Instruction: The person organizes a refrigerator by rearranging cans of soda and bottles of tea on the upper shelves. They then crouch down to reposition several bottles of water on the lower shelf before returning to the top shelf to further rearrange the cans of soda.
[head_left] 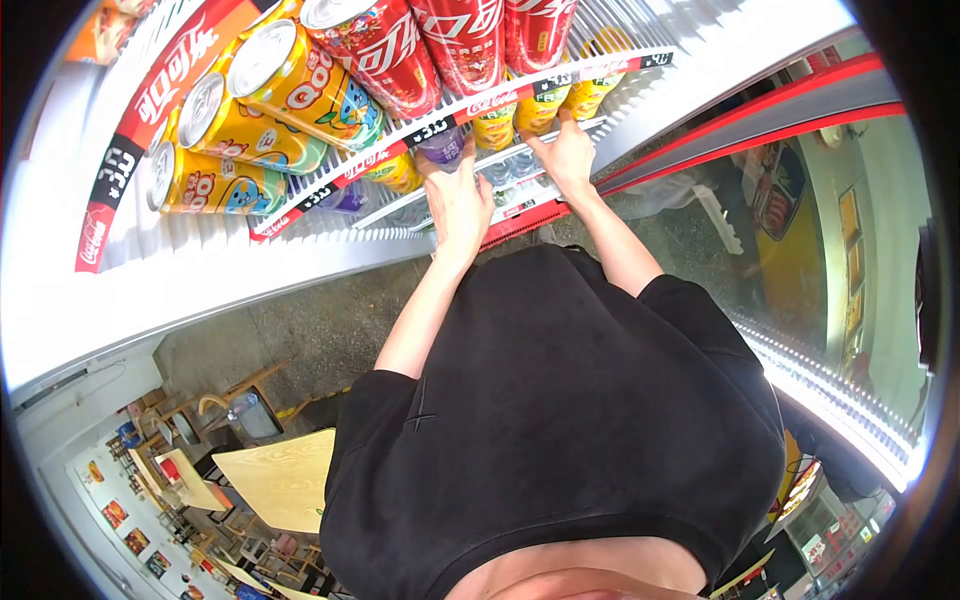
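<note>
My left hand [460, 208] reaches into the lower shelf of a drinks fridge, its fingers closed round a purple drink container [443, 148], partly hidden by the shelf edge above. My right hand [564, 158] grips a yellow drink bottle [538, 112] on the same lower level, thumb and fingers at its sides. Another yellow bottle [494, 126] stands between the hands, and one more yellow bottle [592, 96] is just right of my right hand. The bottles' upper parts are behind the price strip [490, 102].
Red cola cans [463, 45] and yellow-orange cans [290, 80] fill the shelf above. The fridge's glass door [760, 200] stands open at the right, red along its edge. Behind are a wooden table [280, 478] and chairs.
</note>
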